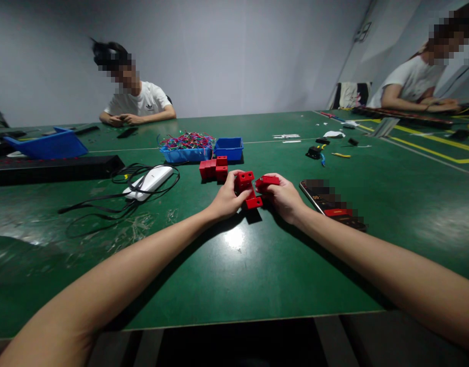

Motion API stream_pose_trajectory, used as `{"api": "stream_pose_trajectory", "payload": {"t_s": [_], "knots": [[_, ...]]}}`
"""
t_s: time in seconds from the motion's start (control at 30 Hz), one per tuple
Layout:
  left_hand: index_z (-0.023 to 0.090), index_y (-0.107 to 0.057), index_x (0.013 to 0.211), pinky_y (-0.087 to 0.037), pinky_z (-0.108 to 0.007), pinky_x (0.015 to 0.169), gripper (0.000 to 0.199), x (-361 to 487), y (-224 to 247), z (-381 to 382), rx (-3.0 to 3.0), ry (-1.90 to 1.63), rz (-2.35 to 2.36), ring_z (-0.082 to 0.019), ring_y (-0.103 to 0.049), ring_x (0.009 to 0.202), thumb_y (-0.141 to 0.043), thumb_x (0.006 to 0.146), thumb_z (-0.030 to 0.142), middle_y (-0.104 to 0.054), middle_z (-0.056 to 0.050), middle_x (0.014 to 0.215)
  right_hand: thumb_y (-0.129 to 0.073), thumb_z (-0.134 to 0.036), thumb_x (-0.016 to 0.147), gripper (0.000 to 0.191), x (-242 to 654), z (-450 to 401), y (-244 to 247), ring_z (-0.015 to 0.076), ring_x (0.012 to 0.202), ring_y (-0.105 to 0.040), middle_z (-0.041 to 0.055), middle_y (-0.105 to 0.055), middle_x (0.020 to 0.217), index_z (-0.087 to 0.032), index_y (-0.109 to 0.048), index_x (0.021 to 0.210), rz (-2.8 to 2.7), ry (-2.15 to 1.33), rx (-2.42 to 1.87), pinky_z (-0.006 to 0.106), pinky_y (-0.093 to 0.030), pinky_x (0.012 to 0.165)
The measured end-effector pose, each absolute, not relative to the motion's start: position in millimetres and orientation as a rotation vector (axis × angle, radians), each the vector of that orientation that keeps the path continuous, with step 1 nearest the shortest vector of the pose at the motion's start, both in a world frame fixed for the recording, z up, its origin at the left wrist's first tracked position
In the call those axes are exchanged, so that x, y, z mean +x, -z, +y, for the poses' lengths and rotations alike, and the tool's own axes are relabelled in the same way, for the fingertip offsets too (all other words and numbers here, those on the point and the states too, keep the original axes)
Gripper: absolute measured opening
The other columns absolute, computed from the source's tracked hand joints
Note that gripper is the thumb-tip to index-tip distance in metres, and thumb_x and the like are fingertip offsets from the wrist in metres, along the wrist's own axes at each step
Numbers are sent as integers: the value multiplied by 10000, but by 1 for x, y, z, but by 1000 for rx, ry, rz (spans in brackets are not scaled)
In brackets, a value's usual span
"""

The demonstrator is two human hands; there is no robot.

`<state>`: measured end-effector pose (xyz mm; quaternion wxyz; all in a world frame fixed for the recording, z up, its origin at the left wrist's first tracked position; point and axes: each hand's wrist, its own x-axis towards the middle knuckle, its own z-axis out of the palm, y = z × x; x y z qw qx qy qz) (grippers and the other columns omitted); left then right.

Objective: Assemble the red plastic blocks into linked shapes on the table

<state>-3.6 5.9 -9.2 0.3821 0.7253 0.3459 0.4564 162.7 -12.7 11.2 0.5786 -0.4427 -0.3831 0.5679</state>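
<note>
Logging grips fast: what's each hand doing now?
Left hand: closed on a red block.
Right hand: closed on a red piece.

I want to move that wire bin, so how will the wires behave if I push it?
The wires look thin and floppy, heaped above the blue bin rim, so some may spill. The bin itself probably slides easily on the smooth table.

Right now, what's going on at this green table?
A person sits at the green table with both hands on small red blocks. The left hand grips one red block, the right hand grips another red block, and a third piece sits between them. More red blocks lie just beyond, near a blue tray of coloured wires. A phone lies to the right. Two other people sit farther off.
</note>
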Motion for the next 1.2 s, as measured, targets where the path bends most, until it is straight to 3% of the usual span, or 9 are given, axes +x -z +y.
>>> {"api": "stream_pose_trajectory", "payload": {"t_s": [0.27, 0.53, 0.67, 0.83, 1.03, 1.2], "knots": [[178, -409, 1163, -452, -382, 991, 390, -4, 12, 10, 1797, -1190, 882, -183, -595, 1012, -622, 840, 232, -591, -89, 1103, -575, -53, 555, 257, 164, -13, -13, 135, 636, -630, -10, -672, 685, -197, -587, 768, -781, -1381, -996, 225, -455, 542], [184, -403, 1174, -451, -407, 993, 406, -5, 13, 11, 1798, -1184, 873, -193, -594, 1022, -625, 838, 235, -594, -95, 1102, -549, -274, 711, 94, 166, -14, -20, 128, 541, -524, 2, -608, 634, -198, -543, 766, -655, -1513, -781, 246, -420, 485], [176, -402, 1174, -450, -407, 998, 398, -4, 12, 9, 1822, -1166, 885, -196, -595, 1030, -616, 844, 237, -598, -97, 1102, -534, -322, 749, 126, 166, -16, -22, 134, 541, -511, 8, -578, 612, -197, -533, 765, -689, -1566, -732, 246, -410, 479], [175, -401, 1178, -459, -402, 992, 384, -4, 11, 8, 1825, -1154, 893, -188, -601, 1017, -604, 855, 222, -602, -90, 1087, -565, -512, 771, 297, 166, -14, -18, 142, 525, -515, 3, -572, 597, -218, -531, 742, -744, -1557, -802, 261, -390, 469], [178, -425, 1152, -461, -394, 995, 352, -3, 10, 7, 1812, -1160, 865, -183, -611, 1008, -615, 859, 224, -615, -85, 1078, -661, -357, 716, 173, 163, -12, -16, 138, 588, -596, -17, -645, 675, -216, -579, 774, -737, -1460, -906, 259, -438, 540], [178, -411, 1168, -460, -406, 1004, 370, -3, 9, 7, 1824, -1152, 892, -188, -609, 1028, -612, 859, 210, -615, -92, 1098, -784, -285, 615, 292, 164, -13, -13, 123, 713, -638, -39, -661, 746, -215, -576, 809, -804, -1332, -912, 242, -475, 662]]}}
